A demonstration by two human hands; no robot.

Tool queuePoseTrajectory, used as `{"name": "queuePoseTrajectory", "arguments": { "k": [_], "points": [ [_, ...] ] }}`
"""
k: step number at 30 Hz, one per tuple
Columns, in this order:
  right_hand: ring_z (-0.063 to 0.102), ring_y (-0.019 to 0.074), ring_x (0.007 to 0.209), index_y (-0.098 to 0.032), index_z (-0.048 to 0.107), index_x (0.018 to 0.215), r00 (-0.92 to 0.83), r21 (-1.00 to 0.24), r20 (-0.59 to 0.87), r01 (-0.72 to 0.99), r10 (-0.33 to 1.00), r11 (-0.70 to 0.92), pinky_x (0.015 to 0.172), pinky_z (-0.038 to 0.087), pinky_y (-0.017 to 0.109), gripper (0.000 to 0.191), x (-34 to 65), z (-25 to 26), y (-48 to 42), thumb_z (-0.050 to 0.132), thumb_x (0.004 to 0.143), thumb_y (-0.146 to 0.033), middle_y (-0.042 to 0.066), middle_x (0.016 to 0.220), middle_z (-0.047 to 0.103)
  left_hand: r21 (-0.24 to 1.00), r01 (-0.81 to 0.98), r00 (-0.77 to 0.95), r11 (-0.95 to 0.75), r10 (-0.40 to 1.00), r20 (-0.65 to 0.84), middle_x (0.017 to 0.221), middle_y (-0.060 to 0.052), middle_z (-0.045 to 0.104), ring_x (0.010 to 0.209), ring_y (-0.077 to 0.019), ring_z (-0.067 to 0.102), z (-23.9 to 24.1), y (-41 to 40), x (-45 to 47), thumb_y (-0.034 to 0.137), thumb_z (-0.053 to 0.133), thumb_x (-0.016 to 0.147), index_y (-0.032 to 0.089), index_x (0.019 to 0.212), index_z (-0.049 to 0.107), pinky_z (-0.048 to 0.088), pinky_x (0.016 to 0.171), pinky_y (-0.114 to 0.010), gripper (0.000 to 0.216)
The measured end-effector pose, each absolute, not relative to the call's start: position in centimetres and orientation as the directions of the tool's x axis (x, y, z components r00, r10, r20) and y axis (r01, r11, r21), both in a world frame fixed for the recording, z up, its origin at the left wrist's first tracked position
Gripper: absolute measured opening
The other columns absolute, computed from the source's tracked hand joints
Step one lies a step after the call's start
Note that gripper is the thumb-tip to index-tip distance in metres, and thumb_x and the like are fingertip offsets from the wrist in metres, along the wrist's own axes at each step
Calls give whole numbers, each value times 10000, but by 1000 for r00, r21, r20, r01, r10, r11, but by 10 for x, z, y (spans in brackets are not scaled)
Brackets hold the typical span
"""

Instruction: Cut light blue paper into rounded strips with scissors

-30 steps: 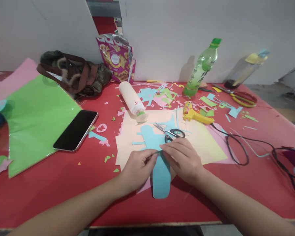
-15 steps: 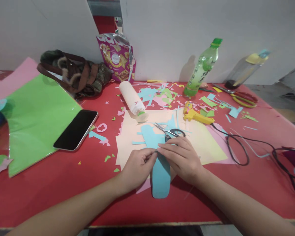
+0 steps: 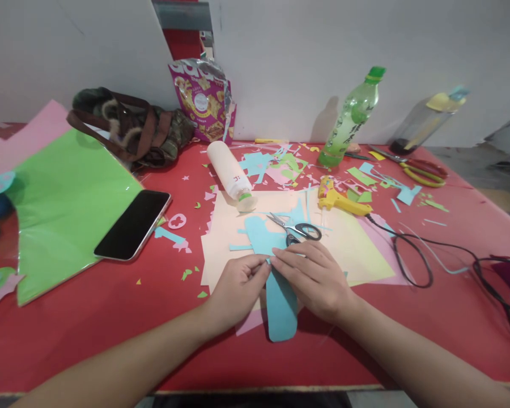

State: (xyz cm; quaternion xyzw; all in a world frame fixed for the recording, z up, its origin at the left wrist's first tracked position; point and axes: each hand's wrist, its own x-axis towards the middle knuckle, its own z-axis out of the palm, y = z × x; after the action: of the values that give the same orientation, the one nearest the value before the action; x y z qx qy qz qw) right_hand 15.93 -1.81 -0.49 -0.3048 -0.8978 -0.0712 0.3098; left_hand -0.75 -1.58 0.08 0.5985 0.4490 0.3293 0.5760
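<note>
A long strip of blue paper (image 3: 281,309) with rounded corners lies across the stacked sheets, its near end pointing toward me. My left hand (image 3: 242,283) pinches the strip's left edge about halfway along, between thumb and forefinger. From the right, my right hand (image 3: 317,277) is laid over the same paper, fingers together and fingertips meeting those of the left; its thumb is hidden. Just beyond the fingers, scissors (image 3: 295,228) with black handles lie partly open. Under the strip are cream sheets (image 3: 221,226) with a yellow sheet (image 3: 369,260) to the right.
A white bottle (image 3: 232,175) lies beyond the sheets, near a yellow glue gun (image 3: 340,201) with a black cord. Paper scraps (image 3: 255,163) are scattered behind. A phone (image 3: 132,225) and a green sheet (image 3: 63,209) lie left. A green-capped bottle (image 3: 351,122) stands by the wall.
The near end of the blue strip has swung slightly right and tilted. A small light-blue bit of its edge now shows between my left fingertips. Both hands stay almost in place.
</note>
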Motion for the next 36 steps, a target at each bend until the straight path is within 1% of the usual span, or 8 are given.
{"name": "queuePoseTrajectory", "arguments": {
  "k": [4,11,16,21,25,31,33,36],
  "points": [
    [527,228,864,-96,569,1004,-618,-23,589,632,521,775,727,444,385,241,155,-3,-21,478,780,-102,114,995,641,991,55,373,124,918,-136,690,-9,625,668,-118,535,0,-15,-6,246,421,804,105,828,623,429,626,-191,248],
    [510,235,894,-91,566,1008,-615,-31,580,639,534,768,743,452,390,246,155,-1,-23,465,784,-101,119,1000,632,969,-87,384,231,905,-181,749,-26,640,652,-112,543,1,-17,-3,229,452,792,99,856,622,431,641,-203,223],
    [495,239,913,-86,556,1025,-617,-30,581,635,531,772,755,454,391,256,155,0,-24,445,794,-103,128,1002,622,963,-136,391,233,906,-164,735,-33,638,659,-121,549,1,-17,-4,216,467,777,96,835,629,428,668,-225,209],
    [492,247,910,-71,559,1014,-622,-32,581,626,525,779,754,453,401,251,154,-1,-23,453,790,-104,140,1002,620,949,-188,396,253,904,-163,719,-42,628,684,-140,542,-2,-19,-5,266,468,777,100,818,630,426,675,-251,236],
    [500,243,920,-95,565,992,-618,-30,588,628,522,778,755,458,400,232,154,-1,-23,440,797,-104,135,1004,622,967,-99,349,233,918,-186,673,-32,592,657,-133,515,-2,-18,-5,313,489,768,99,769,622,420,639,-240,252],
    [518,241,930,-93,543,991,-599,-79,620,595,507,800,759,470,392,232,154,1,-23,452,778,-78,146,986,619,984,-9,360,180,918,-165,636,-13,531,638,-129,486,-6,-17,-7,349,418,802,116,711,570,412,614,-238,293],
    [523,238,915,-106,538,974,-538,-146,655,599,531,787,751,476,394,229,154,1,-22,485,754,-68,150,973,613,989,45,357,139,923,-145,632,-6,514,622,-120,471,-6,-17,-8,344,401,811,123,684,548,404,611,-230,294],
    [542,217,867,-134,533,928,-386,-326,683,599,621,731,730,489,383,211,153,1,-19,529,726,-73,140,915,602,989,132,350,74,930,-116,629,-6,501,624,-124,465,-6,-15,-9,343,376,818,128,661,525,396,617,-230,305]
  ]
}}
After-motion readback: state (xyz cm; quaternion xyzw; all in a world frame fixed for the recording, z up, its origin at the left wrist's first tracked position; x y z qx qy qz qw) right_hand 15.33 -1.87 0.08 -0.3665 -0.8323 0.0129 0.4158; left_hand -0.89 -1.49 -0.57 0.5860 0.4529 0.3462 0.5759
